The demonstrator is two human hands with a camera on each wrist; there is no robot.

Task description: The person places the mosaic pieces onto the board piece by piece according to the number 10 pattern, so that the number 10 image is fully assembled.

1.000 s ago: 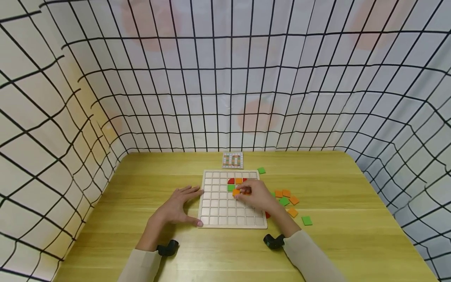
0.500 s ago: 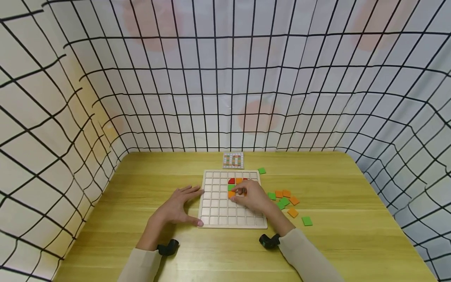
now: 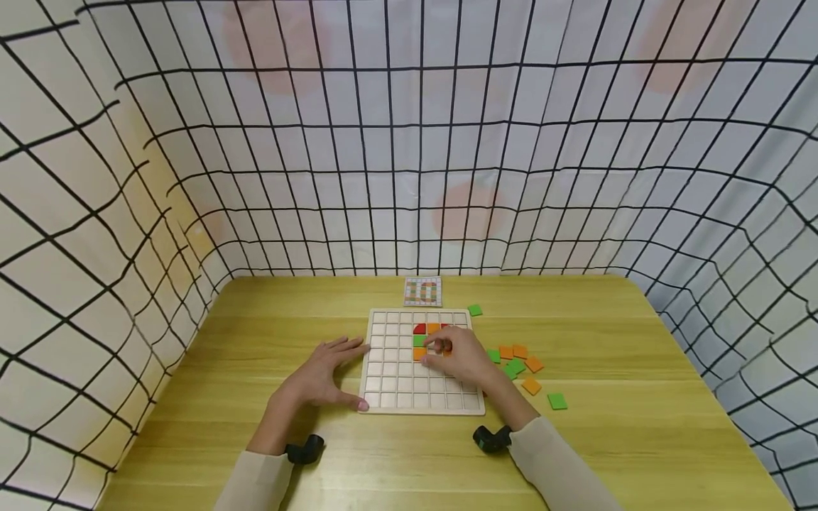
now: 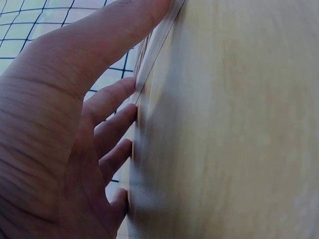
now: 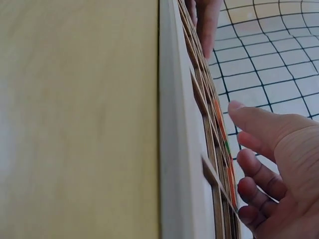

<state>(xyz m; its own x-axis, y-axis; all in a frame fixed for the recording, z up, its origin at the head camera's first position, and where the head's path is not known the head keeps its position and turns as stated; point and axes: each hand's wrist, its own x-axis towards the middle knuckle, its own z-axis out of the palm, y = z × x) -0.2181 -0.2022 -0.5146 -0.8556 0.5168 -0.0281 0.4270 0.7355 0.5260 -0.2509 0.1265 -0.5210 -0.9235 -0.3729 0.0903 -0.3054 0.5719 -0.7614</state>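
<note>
A pale wooden grid board [image 3: 393, 387] lies on the table. My left hand [image 3: 319, 372] spreads along its left edge, fingertips and thumb against the rim; the left wrist view shows the same straight fingers [image 4: 117, 127]. Over the board's middle is my right hand [image 3: 465, 355], thumb and index finger apart beside an orange square tile [image 3: 419, 354] lying in a cell. Above that tile sit a green tile [image 3: 419, 341] and a red rounded tile [image 3: 419, 328], with another orange one [image 3: 433, 328] alongside. Nothing shows between the right fingers [image 5: 259, 174]; the hand hides other tiles.
Several loose orange tiles [image 3: 531, 385] and green tiles [image 3: 557, 402] lie right of the board. One green tile [image 3: 475, 310] lies by its upper right corner. A small patterned card [image 3: 423, 292] lies behind it. Black-grid-patterned white sheets [image 3: 409, 177] surround the table.
The orange tile pinched by my right hand has moved slightly left and down into the cell under the green tile. The fingers have let go and shifted slightly right. My left hand stays put.
</note>
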